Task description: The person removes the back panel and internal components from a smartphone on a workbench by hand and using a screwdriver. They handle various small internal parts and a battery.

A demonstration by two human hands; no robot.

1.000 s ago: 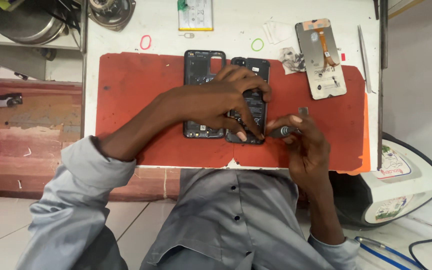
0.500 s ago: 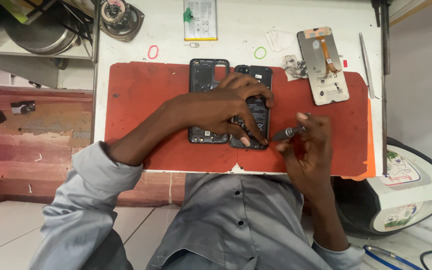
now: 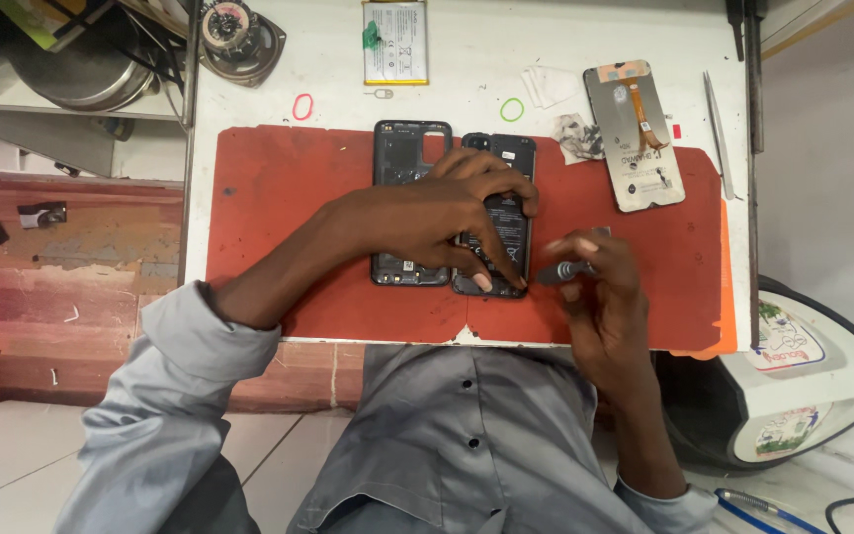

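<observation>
My left hand (image 3: 447,213) presses the opened phone (image 3: 494,213), lengthwise toward the tabletop's far edge, while my right hand (image 3: 595,282) pinches a screwdriver (image 3: 563,271) pointing left at it.

A white worktable (image 3: 467,104) carries a red mat (image 3: 279,198); to its left a worn reddish surface (image 3: 61,287) and a shelf with a metal bowl (image 3: 76,74) (partly shadowed); pale floor tiles (image 3: 12,445) below; light even, diffuse.
</observation>
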